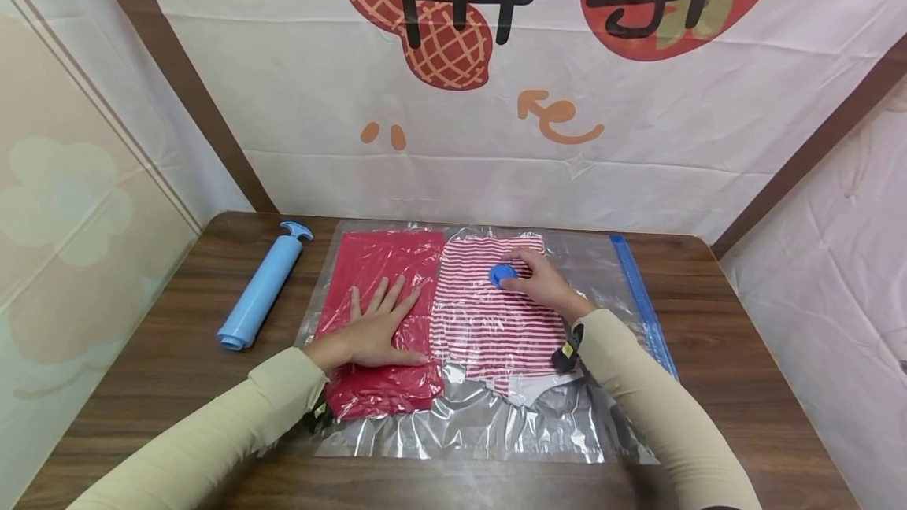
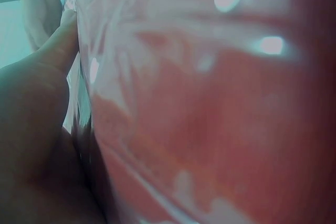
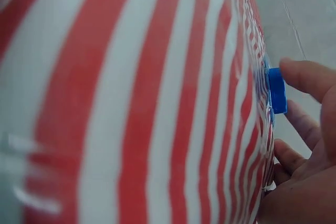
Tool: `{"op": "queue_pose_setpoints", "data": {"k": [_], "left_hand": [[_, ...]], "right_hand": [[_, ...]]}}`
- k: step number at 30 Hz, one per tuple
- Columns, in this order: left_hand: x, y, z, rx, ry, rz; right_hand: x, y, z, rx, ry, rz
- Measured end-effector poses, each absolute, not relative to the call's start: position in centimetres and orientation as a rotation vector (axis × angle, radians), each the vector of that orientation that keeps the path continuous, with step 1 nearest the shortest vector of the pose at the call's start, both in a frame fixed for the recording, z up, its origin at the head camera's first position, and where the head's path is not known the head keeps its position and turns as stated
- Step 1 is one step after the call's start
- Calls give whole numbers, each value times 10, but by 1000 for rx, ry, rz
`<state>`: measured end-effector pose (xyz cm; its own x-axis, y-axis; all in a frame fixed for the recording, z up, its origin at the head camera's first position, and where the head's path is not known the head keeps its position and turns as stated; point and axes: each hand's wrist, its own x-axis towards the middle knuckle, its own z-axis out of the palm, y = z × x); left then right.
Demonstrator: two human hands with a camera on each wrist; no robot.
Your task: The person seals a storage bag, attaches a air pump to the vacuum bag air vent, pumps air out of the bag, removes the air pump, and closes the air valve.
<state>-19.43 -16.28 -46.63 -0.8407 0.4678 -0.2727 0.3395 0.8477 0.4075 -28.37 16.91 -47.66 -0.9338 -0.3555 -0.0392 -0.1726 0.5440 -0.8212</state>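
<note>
A clear vacuum storage bag [image 1: 524, 435] lies flat on the table with a folded red cloth [image 1: 383, 258] on its left side and a red-and-white striped garment [image 1: 489, 329] beside it. My left hand [image 1: 375, 334] rests with spread fingers on the plastic over the red cloth [image 2: 220, 124]. A round blue valve cap [image 1: 502, 275] sits on the bag above the striped garment. With thumb and fingers at its edges, my right hand [image 1: 542, 280] pinches this cap; the right wrist view shows the cap [image 3: 277, 92] standing up from the plastic beside the thumb.
A light blue hand pump [image 1: 260, 290] lies on the wooden table [image 1: 737, 392], left of the bag. Along the bag's right side runs a blue zip seal [image 1: 641, 297]. A printed white cloth [image 1: 496, 187] hangs behind the table's back edge.
</note>
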Motion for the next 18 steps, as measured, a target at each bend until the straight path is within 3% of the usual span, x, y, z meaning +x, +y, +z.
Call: {"op": "queue_pose_setpoints", "data": {"k": [18], "left_hand": [[-195, -163, -468, 611, 2673, 483]], "right_hand": [[-284, 168, -478, -452, 2580, -1365]]}}
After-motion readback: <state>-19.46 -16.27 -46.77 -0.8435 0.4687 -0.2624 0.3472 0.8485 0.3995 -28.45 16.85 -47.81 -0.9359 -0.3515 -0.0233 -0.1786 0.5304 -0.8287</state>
